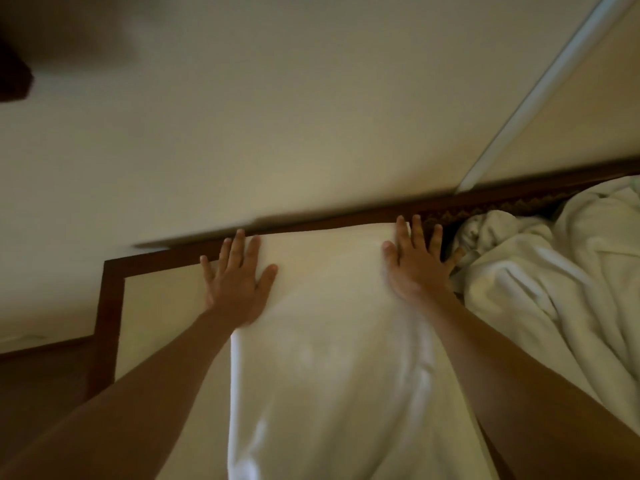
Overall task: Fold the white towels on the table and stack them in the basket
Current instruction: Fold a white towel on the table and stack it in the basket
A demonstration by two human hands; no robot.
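Only the head view here, and it's a bit blurry and dim. One towel (332, 341) is laid out long on the desk (156, 306), running from the near edge up to the far edge, where its far end sits right against the dark wood rim. It looks like it's just being spread and smoothed, so I'd say the folding of this one has barely begun, if at all. To the right, near the far right corner, there's a crumpled pile (540, 271) of more white towels waiting, so plenty is left. No basket anywhere in view, so I can't tell if anything has been stacked yet.

Both arms are stretched way out toward the far edge. The left hand (239, 275) lies flat, palm down, fingers straight and spread, on the towel's far left corner, with some fingers hanging off its left side onto the desk. The right hand (415, 261) is the same deal on the far right corner: flat, fingers splayed, pressing the cloth down, with the outer fingers just beside the pile. Neither hand is gripping anything.
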